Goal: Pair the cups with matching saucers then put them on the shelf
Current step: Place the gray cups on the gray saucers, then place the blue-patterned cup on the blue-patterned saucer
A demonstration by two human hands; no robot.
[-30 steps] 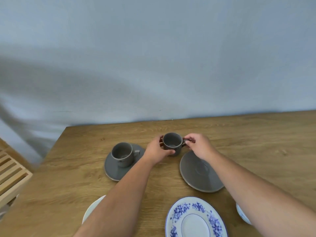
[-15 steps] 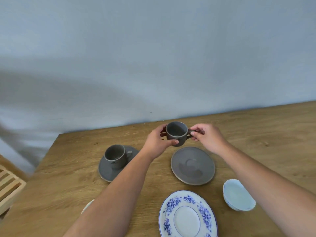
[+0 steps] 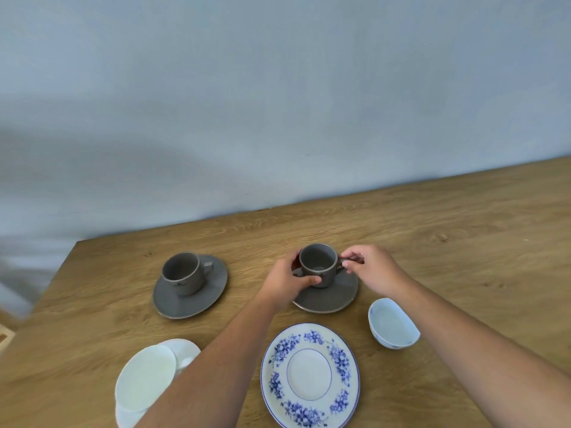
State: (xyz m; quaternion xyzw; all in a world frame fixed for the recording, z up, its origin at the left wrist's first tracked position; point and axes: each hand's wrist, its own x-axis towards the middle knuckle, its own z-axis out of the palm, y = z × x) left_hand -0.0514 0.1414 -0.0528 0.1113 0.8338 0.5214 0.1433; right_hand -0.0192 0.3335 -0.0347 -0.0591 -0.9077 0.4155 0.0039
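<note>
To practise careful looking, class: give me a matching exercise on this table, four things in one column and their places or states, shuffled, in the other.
Things
1. held grey cup
2. other grey cup
3. blue-flowered saucer
4. pale blue cup

States
A. bare, nearest the viewer
B. on the table, without a saucer
C. between both hands, over a grey saucer
D. unheld on its grey saucer

Pairs: 1-C, 2-D, 3-A, 4-B

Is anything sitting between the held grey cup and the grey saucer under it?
Nothing visible. The grey cup, held by the left hand and right hand, is over the grey saucer, whose visible surface is bare. Whether they touch is unclear.
</note>
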